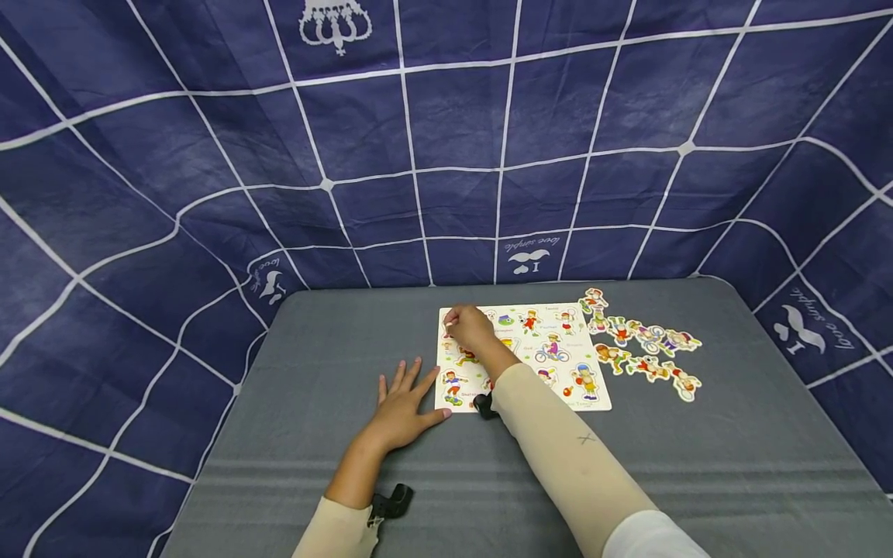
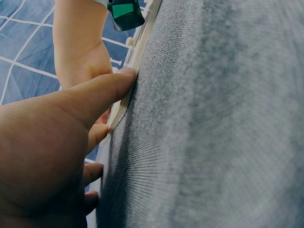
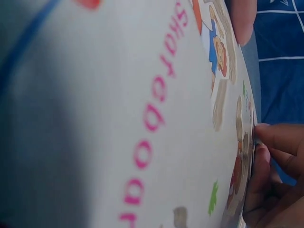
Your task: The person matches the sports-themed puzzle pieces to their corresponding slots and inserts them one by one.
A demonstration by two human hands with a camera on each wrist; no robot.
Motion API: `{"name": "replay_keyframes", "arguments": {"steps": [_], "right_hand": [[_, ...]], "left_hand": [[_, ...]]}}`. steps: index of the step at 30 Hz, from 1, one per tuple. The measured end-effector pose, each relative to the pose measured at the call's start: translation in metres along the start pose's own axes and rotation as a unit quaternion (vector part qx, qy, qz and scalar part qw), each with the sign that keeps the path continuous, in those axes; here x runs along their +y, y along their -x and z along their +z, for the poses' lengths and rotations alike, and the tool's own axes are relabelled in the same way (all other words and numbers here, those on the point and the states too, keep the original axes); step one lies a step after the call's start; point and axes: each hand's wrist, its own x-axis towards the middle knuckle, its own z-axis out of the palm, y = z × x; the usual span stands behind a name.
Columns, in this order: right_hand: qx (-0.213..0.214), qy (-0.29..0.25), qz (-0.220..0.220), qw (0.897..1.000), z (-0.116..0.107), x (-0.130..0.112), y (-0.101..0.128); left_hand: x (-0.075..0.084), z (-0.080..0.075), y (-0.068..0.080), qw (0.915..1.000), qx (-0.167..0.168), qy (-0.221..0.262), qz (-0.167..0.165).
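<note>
A white wooden puzzle board (image 1: pixel 516 349) with cartoon sports figures and printed words lies on the grey table. My right hand (image 1: pixel 470 329) is over its upper left corner, thumb and fingertips pinching a small puzzle piece at the board's surface; the fingers mostly hide that piece. In the right wrist view the same hand (image 3: pixel 278 166) sits beyond a skateboarder piece (image 3: pixel 219 52), low against the board. Fingers spread, my left hand (image 1: pixel 398 415) rests on the table, with its thumb and index fingertip at the board's left edge. The left wrist view shows the thumb (image 2: pixel 111 85) against that edge.
Several loose sports-figure pieces (image 1: pixel 649 370) lie in rows right of the board, one overlapping its upper right corner. A dark blue curtain with white lines (image 1: pixel 460 139) hangs behind and beside the grey table (image 1: pixel 335 333). My right forearm (image 1: pixel 572 449) crosses the board's lower part.
</note>
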Motion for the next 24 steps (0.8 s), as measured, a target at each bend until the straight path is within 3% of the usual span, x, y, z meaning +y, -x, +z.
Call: {"name": "replay_keyframes", "arguments": {"steps": [7,12,18,24], "right_hand": [[-0.002,0.0,0.005,1.0,0.0,0.0,0.001],[-0.007,-0.034,0.014,0.999,-0.001,0.0,0.002],[-0.011,-0.101,0.01,0.995,-0.006,0.002,0.004],[-0.001,-0.207,0.0,0.978,-0.012,0.004,0.008]], "left_hand": [[0.0,0.001,-0.001,1.0,0.0,-0.005,-0.001],[0.0,0.001,0.0,1.0,-0.002,-0.004,-0.003],[0.0,0.0,0.0,1.0,-0.001,-0.002,-0.002],[0.0,-0.001,0.0,1.0,-0.005,-0.002,-0.003]]}}
